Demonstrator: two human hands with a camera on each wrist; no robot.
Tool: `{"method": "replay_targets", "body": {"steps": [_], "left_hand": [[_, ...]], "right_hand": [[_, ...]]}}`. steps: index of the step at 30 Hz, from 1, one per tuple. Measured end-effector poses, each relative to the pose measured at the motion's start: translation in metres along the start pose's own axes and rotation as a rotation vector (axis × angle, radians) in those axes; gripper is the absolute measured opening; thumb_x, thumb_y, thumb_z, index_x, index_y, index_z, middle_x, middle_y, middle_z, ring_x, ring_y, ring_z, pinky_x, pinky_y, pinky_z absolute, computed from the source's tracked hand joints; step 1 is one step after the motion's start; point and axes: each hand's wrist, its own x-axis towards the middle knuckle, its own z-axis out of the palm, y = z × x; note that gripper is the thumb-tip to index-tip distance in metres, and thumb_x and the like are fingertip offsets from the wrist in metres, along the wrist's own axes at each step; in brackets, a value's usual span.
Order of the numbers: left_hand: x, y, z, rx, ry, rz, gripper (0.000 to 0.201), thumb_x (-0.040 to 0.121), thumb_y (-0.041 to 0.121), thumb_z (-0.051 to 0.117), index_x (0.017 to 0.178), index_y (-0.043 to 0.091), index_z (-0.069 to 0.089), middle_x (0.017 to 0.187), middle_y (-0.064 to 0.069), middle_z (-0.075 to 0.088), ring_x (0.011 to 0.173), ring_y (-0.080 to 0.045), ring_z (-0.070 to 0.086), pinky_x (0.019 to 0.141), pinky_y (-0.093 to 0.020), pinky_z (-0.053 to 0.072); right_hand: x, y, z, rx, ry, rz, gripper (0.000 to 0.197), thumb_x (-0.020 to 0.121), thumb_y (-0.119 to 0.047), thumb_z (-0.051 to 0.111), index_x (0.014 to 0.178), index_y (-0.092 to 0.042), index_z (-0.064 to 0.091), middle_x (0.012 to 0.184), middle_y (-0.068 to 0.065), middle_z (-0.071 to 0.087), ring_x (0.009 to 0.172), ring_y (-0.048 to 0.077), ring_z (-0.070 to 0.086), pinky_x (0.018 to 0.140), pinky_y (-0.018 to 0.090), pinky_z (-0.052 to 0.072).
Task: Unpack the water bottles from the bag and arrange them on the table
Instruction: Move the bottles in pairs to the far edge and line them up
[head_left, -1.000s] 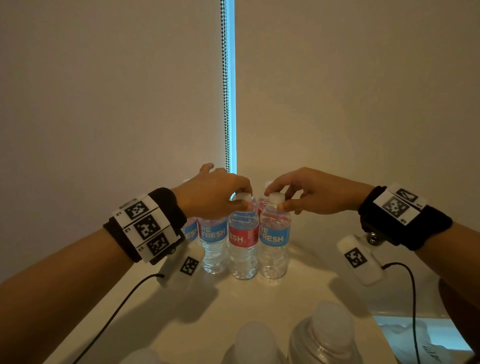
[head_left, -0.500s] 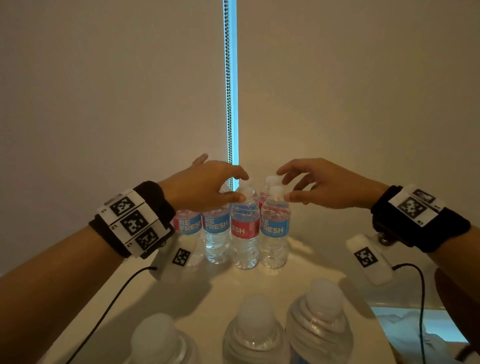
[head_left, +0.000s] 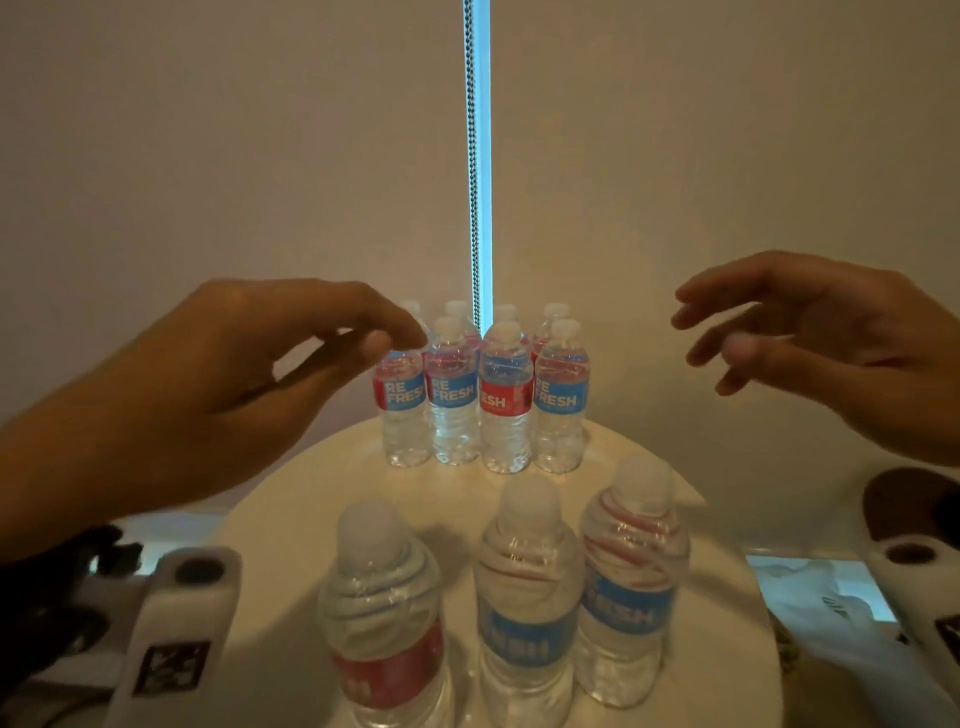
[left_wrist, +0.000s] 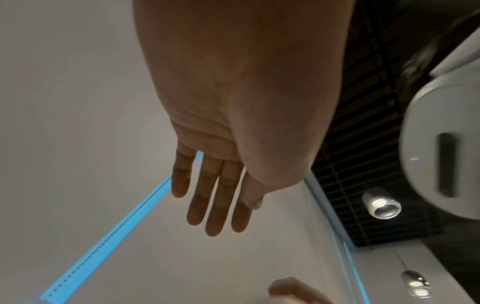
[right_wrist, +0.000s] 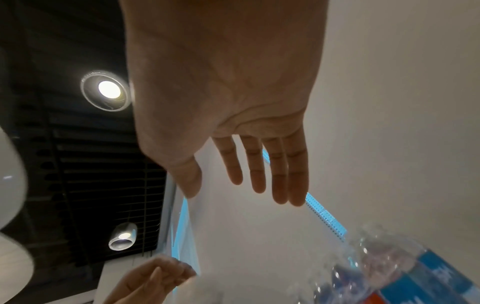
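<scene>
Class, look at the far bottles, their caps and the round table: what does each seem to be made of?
Far bottles: clear thin plastic, ribbed and glinting. Caps: opaque white plastic, probably. Round table: smooth cream top with soft sheen, perhaps laminate; unsure.

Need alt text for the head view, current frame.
Both hands, left hand and right hand, hover open and empty above a round white table. At its far edge stand two tight rows of Refresh water bottles; three more bottles stand blurred at the near edge.
</scene>
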Motion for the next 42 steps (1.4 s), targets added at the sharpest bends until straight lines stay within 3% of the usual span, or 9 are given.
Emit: {"method": "replay_targets", "body": {"steps": [5,7,10,14,17,22,32,37,42], "left_hand": [[-0.048,0.036,0.012,-0.041,-0.054,-0.035,0.025,0.088,0.047,0.053,0.110,0.040,0.063,0.115,0.027,0.061,0.109,0.014,0.056,0.090,0.001,0.036],[-0.064,0.042,0.020,-0.022,-0.087,-0.101,0.039,0.079,0.062,0.058,0.115,0.047,0.058,0.127,0.028,0.055,0.116,0.006,0.055,0.096,-0.016,0.044],[-0.078,0.042,0.030,0.000,-0.131,-0.189,0.060,0.068,0.079,0.056,0.123,0.058,0.047,0.136,0.029,0.047,0.117,-0.005,0.058,0.085,-0.039,0.055],[-0.082,0.040,0.036,-0.094,-0.197,-0.250,0.071,0.062,0.081,0.058,0.128,0.060,0.040,0.130,0.041,0.045,0.114,0.015,0.051,0.077,-0.010,0.049],[-0.083,0.038,0.043,-0.234,-0.147,-0.272,0.067,0.061,0.079,0.060,0.123,0.059,0.044,0.120,0.042,0.054,0.102,0.015,0.059,0.070,-0.002,0.052],[-0.079,0.031,0.044,-0.287,-0.063,-0.275,0.063,0.059,0.049,0.086,0.114,0.051,0.054,0.108,0.028,0.066,0.086,-0.003,0.071,0.068,-0.014,0.058],[-0.030,-0.034,0.053,-0.271,0.034,-0.297,0.061,0.067,0.020,0.086,0.116,0.041,0.056,0.096,0.011,0.068,0.073,-0.017,0.071,0.066,-0.031,0.062],[-0.005,-0.067,0.074,-0.198,0.049,-0.323,0.060,0.071,0.022,0.084,0.122,0.033,0.054,0.095,0.029,0.055,0.076,-0.003,0.065,0.068,-0.018,0.058],[0.010,-0.092,0.086,-0.152,0.059,-0.331,0.062,0.073,0.028,0.082,0.127,0.029,0.051,0.115,0.004,0.064,0.093,-0.017,0.064,0.073,-0.026,0.058]], "right_hand": [[-0.044,-0.011,0.031,-0.154,-0.097,-0.066,0.071,0.070,-0.053,0.076,0.134,-0.043,0.047,0.131,-0.015,0.059,0.107,0.008,0.067,0.076,0.021,0.059],[-0.055,-0.012,0.044,-0.199,-0.141,-0.029,0.086,0.068,-0.060,0.074,0.143,-0.048,0.033,0.137,-0.022,0.051,0.112,0.001,0.062,0.080,0.015,0.055],[-0.066,-0.013,0.058,-0.234,-0.183,0.057,0.097,0.067,-0.067,0.069,0.145,-0.059,0.012,0.142,-0.037,0.036,0.117,-0.015,0.051,0.086,0.004,0.047],[-0.067,-0.016,0.071,-0.195,-0.245,0.169,0.092,0.070,-0.065,0.066,0.139,-0.069,0.005,0.139,-0.048,0.028,0.116,-0.018,0.048,0.079,0.000,0.047],[-0.065,-0.013,0.076,-0.158,-0.255,0.143,0.087,0.072,-0.055,0.070,0.140,-0.064,0.016,0.139,-0.037,0.043,0.112,-0.005,0.059,0.077,0.015,0.057],[-0.056,-0.008,0.072,-0.079,-0.232,0.108,0.080,0.074,-0.027,0.082,0.129,-0.058,0.034,0.127,-0.030,0.055,0.103,0.005,0.067,0.070,0.024,0.061],[0.028,0.008,0.091,-0.171,-0.122,-0.034,0.072,0.076,-0.021,0.083,0.134,-0.027,0.040,0.114,-0.010,0.063,0.089,0.015,0.068,0.067,0.029,0.060],[0.072,0.022,0.124,-0.191,-0.170,-0.008,0.075,0.077,-0.023,0.082,0.135,-0.028,0.036,0.115,-0.005,0.064,0.093,0.014,0.067,0.078,0.033,0.060],[0.098,0.033,0.155,-0.189,-0.193,0.026,0.077,0.079,-0.020,0.081,0.138,-0.026,0.033,0.117,-0.004,0.061,0.093,0.012,0.061,0.068,0.015,0.046]]}}
